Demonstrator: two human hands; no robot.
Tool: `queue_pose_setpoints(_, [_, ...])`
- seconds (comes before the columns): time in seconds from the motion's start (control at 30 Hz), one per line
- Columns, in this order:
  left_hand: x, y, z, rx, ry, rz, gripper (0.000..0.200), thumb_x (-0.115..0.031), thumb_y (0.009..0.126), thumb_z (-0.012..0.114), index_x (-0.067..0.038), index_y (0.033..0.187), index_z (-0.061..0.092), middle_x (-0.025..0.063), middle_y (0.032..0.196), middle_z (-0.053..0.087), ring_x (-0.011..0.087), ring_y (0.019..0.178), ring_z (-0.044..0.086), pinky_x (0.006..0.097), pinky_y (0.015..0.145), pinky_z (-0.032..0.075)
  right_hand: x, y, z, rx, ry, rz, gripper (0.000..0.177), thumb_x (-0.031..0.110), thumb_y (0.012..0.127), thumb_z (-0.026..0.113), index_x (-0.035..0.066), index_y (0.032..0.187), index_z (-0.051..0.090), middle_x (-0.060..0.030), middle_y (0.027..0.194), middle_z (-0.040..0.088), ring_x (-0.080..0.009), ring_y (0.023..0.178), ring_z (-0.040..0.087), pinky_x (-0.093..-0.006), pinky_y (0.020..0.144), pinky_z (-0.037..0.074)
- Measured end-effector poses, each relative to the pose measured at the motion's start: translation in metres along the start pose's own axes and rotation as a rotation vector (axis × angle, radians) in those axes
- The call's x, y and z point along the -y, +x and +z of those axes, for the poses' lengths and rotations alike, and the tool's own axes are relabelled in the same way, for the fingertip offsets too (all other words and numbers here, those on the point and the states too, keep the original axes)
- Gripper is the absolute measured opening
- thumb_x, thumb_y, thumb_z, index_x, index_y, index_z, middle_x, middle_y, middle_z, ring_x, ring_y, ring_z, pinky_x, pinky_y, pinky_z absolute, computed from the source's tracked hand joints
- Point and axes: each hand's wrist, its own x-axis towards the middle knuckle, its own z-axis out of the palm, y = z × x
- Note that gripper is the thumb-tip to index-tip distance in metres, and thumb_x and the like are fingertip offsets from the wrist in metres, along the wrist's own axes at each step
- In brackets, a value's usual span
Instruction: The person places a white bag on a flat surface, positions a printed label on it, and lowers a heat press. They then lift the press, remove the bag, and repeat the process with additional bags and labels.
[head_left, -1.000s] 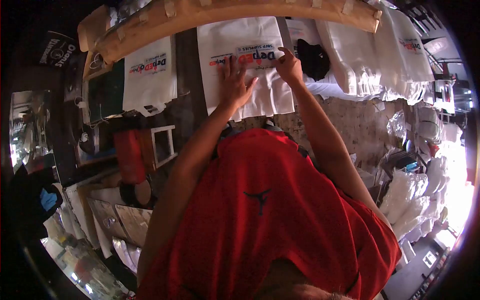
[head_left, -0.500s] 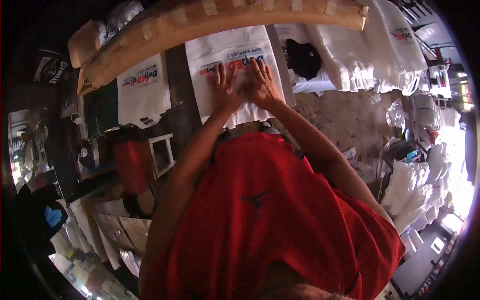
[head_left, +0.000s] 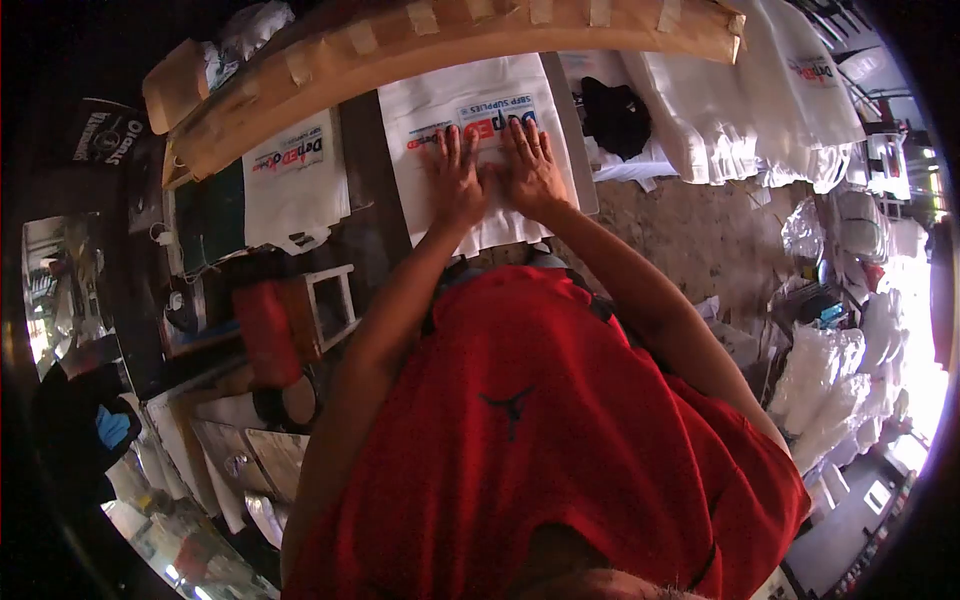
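Note:
A white printed bag (head_left: 430, 100) lies flat on a dark board in front of me, its red and blue lettering upside down to my view. My left hand (head_left: 459, 178) rests flat on its left-middle part, fingers stretched toward the print. Beside it, my right hand (head_left: 534, 175) is spread on the right part, fingertips over the red and blue letters. Neither hand grips anything. To the left lies another white printed bag (head_left: 290, 190). A black cloth (head_left: 614, 118) sits to the right of the board.
A long brown cardboard piece (head_left: 450, 38) crosses beyond the bags. Stacked white bags (head_left: 700, 110) lie at the right. A red object (head_left: 266, 335) and a white frame (head_left: 333, 310) stand at the left. Plastic-wrapped bundles (head_left: 815, 375) are at the far right.
The view has shifted slightly, so the surroundings sit a little further right. Both hands remain flat on the bag, with the fingers of my left hand closer together.

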Motion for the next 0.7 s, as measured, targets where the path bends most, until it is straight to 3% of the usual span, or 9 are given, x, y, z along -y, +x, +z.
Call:
queue_pose_setpoints(0.23, [0.001, 0.002, 0.004, -0.013, 0.023, -0.007, 0.063, -0.042, 0.099, 0.048, -0.010, 0.152, 0.035, 0.0244, 0.158, 0.026, 0.0423, 0.149, 0.017, 0.0640, 0.117, 0.008, 0.000, -0.002, 0.001, 0.012, -0.019, -0.004, 0.066, 0.036, 0.099, 0.047, -0.002, 0.150, 0.032, -0.0221, 0.159, 0.026, -0.0419, 0.148, 0.019, -0.0509, 0.121, 0.015])
queue_pose_setpoints(0.33, [0.003, 0.003, 0.008, -0.100, -0.036, 0.018, 0.065, -0.039, 0.093, 0.057, -0.007, 0.148, 0.041, 0.0238, 0.155, 0.033, 0.0430, 0.146, 0.025, 0.0647, 0.117, 0.009, 0.003, 0.000, -0.001, 0.020, 0.012, 0.024, 0.064, 0.035, 0.099, 0.046, -0.003, 0.149, 0.033, -0.0235, 0.158, 0.028, -0.0414, 0.148, 0.021, -0.0499, 0.121, 0.016])
queue_pose_setpoints(0.43, [-0.003, 0.014, 0.010, -0.140, -0.013, -0.011, 0.064, -0.038, 0.092, 0.060, -0.010, 0.148, 0.042, 0.0225, 0.151, 0.038, 0.0413, 0.144, 0.028, 0.0697, 0.113, 0.013, 0.006, 0.001, -0.004, 0.049, -0.018, 0.012, 0.061, 0.033, 0.100, 0.044, -0.004, 0.148, 0.034, -0.0248, 0.158, 0.026, -0.0426, 0.148, 0.020, -0.0498, 0.121, 0.017])
queue_pose_setpoints(0.47, [-0.009, 0.024, 0.003, -0.001, 0.013, -0.126, 0.063, -0.038, 0.092, 0.060, -0.015, 0.148, 0.043, 0.0218, 0.149, 0.039, 0.0419, 0.143, 0.028, 0.0728, 0.111, 0.014, 0.007, 0.002, -0.005, 0.048, -0.021, 0.012, 0.061, 0.033, 0.100, 0.044, -0.004, 0.148, 0.034, -0.0248, 0.158, 0.026, -0.0426, 0.148, 0.020, -0.0498, 0.121, 0.017])
queue_pose_setpoints(0.5, [-0.016, 0.033, -0.005, 0.139, 0.038, -0.242, 0.062, -0.039, 0.092, 0.060, -0.020, 0.148, 0.043, 0.0211, 0.148, 0.039, 0.0424, 0.142, 0.029, 0.0758, 0.108, 0.016, 0.008, 0.003, -0.007, 0.030, -0.071, 0.006, 0.057, 0.029, 0.099, 0.046, -0.004, 0.145, 0.040, -0.0244, 0.154, 0.033, -0.0412, 0.146, 0.026, -0.0485, 0.120, 0.021])
queue_pose_setpoints(0.57, [-0.021, 0.041, -0.007, 0.110, 0.023, -0.243, 0.059, -0.041, 0.092, 0.061, -0.023, 0.146, 0.046, 0.0214, 0.142, 0.042, 0.0426, 0.136, 0.034, 0.0775, 0.104, 0.019, -0.003, 0.006, 0.001, 0.012, -0.123, -0.002, 0.053, 0.026, 0.098, 0.048, -0.005, 0.141, 0.046, -0.0240, 0.150, 0.040, -0.0398, 0.143, 0.032, -0.0471, 0.119, 0.025])
queue_pose_setpoints(0.63, [-0.020, 0.044, -0.003, 0.087, 0.010, -0.244, 0.056, -0.043, 0.092, 0.062, -0.027, 0.144, 0.049, 0.0218, 0.137, 0.044, 0.0428, 0.129, 0.039, 0.0792, 0.100, 0.022, -0.039, 0.027, 0.014, 0.128, 0.097, -0.032, 0.047, 0.021, 0.093, 0.051, 0.004, 0.137, 0.053, -0.0244, 0.135, 0.054, -0.0376, 0.129, 0.049, -0.0464, 0.104, 0.044])
queue_pose_setpoints(0.7, [-0.014, 0.043, 0.013, 0.025, 0.134, -0.208, 0.057, -0.043, 0.092, 0.061, -0.030, 0.146, 0.045, 0.0222, 0.142, 0.041, 0.0449, 0.134, 0.033, 0.0827, 0.097, 0.019, -0.061, 0.059, -0.017, 0.194, 0.159, 0.074, 0.046, 0.017, 0.090, 0.054, 0.009, 0.136, 0.055, -0.0227, 0.127, 0.058, -0.0365, 0.121, 0.054, -0.0454, 0.100, 0.047])
